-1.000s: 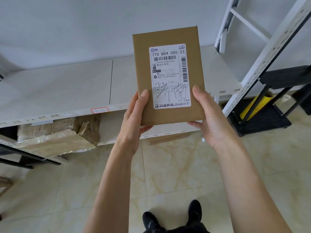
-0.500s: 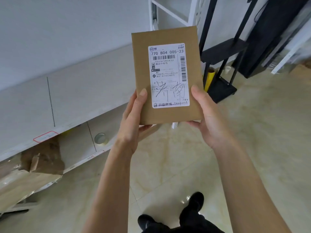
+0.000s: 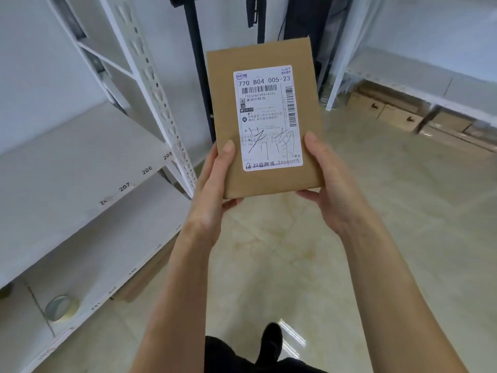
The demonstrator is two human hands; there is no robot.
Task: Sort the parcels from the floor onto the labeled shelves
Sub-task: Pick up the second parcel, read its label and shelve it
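I hold a flat brown cardboard parcel point(image 3: 223, 103) upright in front of me, its white shipping label point(image 3: 266, 117) facing me with "770 B04 005-23" printed and black handwriting across it. My left hand point(image 3: 212, 189) grips its lower left edge, thumb on the front. My right hand point(image 3: 328, 184) grips the lower right edge the same way. A white shelf point(image 3: 67, 179) with numbers 205, 206 and 207 on its front edge runs along my left. A second white shelf point(image 3: 419, 71) stands at the far right.
A roll of tape point(image 3: 60, 308) lies on the lower left shelf. Cardboard boxes point(image 3: 390, 109) sit on the floor under the right shelf. A white perforated upright point(image 3: 150, 84) and a black stand point(image 3: 199, 63) rise ahead. Beige tiled floor point(image 3: 390, 211) stretches right; my black shoe point(image 3: 271, 343) is below.
My view has swung to the right: the left shelf slid toward the left edge and the right shelf with boxes came into sight. Both hands keep the same grip on the parcel.
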